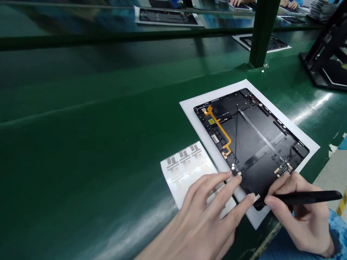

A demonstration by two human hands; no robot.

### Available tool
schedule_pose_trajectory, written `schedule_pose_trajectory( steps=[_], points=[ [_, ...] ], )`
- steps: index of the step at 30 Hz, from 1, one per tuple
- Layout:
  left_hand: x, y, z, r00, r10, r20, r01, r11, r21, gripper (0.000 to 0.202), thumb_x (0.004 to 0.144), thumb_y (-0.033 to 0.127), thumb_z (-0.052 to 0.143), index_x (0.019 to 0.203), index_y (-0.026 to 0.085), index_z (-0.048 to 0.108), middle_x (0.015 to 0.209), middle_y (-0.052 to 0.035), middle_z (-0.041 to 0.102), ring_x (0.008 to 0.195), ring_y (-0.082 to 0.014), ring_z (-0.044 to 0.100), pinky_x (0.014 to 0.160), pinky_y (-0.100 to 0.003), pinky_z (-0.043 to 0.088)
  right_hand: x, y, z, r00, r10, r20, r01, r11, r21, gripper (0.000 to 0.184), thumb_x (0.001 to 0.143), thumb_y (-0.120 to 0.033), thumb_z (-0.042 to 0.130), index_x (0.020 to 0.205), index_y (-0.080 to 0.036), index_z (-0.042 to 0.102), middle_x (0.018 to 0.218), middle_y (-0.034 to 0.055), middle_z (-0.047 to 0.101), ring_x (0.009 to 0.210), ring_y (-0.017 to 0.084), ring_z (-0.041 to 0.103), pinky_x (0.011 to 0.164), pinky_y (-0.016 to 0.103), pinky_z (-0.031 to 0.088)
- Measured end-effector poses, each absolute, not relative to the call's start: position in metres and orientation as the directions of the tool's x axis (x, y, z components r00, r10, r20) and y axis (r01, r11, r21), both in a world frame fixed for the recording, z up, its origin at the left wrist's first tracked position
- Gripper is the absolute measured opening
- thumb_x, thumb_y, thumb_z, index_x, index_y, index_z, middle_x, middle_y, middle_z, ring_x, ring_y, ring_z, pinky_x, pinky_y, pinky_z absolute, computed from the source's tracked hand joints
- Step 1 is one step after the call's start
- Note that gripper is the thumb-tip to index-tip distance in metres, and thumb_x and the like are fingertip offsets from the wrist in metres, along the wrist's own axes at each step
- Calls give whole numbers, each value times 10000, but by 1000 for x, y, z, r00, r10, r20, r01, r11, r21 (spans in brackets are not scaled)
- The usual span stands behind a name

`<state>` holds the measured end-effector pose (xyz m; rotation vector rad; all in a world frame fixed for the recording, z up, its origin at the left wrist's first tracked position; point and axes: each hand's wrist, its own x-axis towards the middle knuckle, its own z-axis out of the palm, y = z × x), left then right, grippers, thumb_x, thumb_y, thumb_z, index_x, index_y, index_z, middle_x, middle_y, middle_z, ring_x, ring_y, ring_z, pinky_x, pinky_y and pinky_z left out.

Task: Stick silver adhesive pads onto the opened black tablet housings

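Observation:
An opened black tablet housing [251, 141] lies tilted on a white sheet [189, 115], with an orange flex cable [219, 126] along its left side. My left hand [208, 213] rests its spread fingertips on the housing's near edge and holds nothing. My right hand [298, 213] grips a black stylus-like tool [309, 196], its tip at the housing's near corner, where the fingers hide it. A silvery label sheet [184, 169] with grey printed shapes lies left of the white sheet, partly under my left hand.
The green bench [81, 144] runs across the view. A green post [262, 32] and a black metal stand [322, 61] stand beyond the work. Other tablets on white sheets [260, 41] lie farther off, near a co-worker's hands [240, 3].

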<state>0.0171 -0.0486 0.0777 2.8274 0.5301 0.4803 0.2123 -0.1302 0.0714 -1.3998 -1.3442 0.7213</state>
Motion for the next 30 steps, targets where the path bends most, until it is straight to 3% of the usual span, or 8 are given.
schedule_pose_trajectory(
  steps=[6, 13, 17, 20, 24, 30],
  points=[
    [17, -46, 77, 897, 355, 262, 287, -920, 265, 475, 917, 58, 378, 1334, 241, 514, 1342, -53, 509, 1316, -276, 356, 1090, -469, 348, 217, -130, 73, 176, 964, 198, 324, 133, -936, 131, 890, -209, 629, 806, -230, 531, 740, -13, 589, 650, 139, 552, 563, 254, 416],
    [15, -40, 79, 909, 235, 343, 188, -968, 166, 344, 982, 160, 383, 1262, 193, 580, 1241, -12, 624, 1264, -211, 470, 1161, -354, 216, 237, -117, 82, -25, 984, 179, 238, 180, -955, 70, 933, -264, 589, 901, -247, 529, 842, -13, 614, 738, 123, 571, 630, 219, 470],
    [15, -41, 76, 914, 211, 346, 154, -971, 184, 323, 983, 156, 394, 1234, 173, 597, 1239, -35, 623, 1316, -220, 415, 1174, -352, 166, 242, -108, 86, -121, 982, 147, 247, 173, -953, 87, 949, -311, 560, 918, -254, 502, 838, -18, 598, 697, 115, 560, 591, 217, 463],
    [14, -44, 71, 890, 265, 371, 183, -953, 241, 312, 983, 171, 404, 1228, 188, 597, 1262, -28, 607, 1355, -226, 360, 1178, -370, 156, 242, -105, 86, -138, 980, 145, 255, 176, -951, 99, 951, -330, 551, 922, -254, 493, 836, -18, 589, 682, 117, 554, 574, 223, 459],
    [14, -48, 68, 878, 310, 364, 194, -927, 322, 292, 995, 221, 418, 1231, 202, 588, 1297, -24, 584, 1376, -236, 329, 1176, -390, 169, 241, -106, 86, -140, 981, 133, 272, 168, -947, 87, 945, -292, 558, 913, -255, 487, 826, -19, 592, 674, 118, 562, 564, 215, 463],
    [16, -47, 71, 880, 312, 359, 194, -925, 327, 291, 1007, 220, 393, 1206, 208, 605, 1272, -20, 603, 1387, -214, 310, 1173, -371, 169, 237, -103, 89, -146, 975, 169, 342, 209, -916, 113, 931, -254, 564, 883, -237, 464, 776, -14, 582, 644, 120, 571, 541, 206, 462]
  ],
)
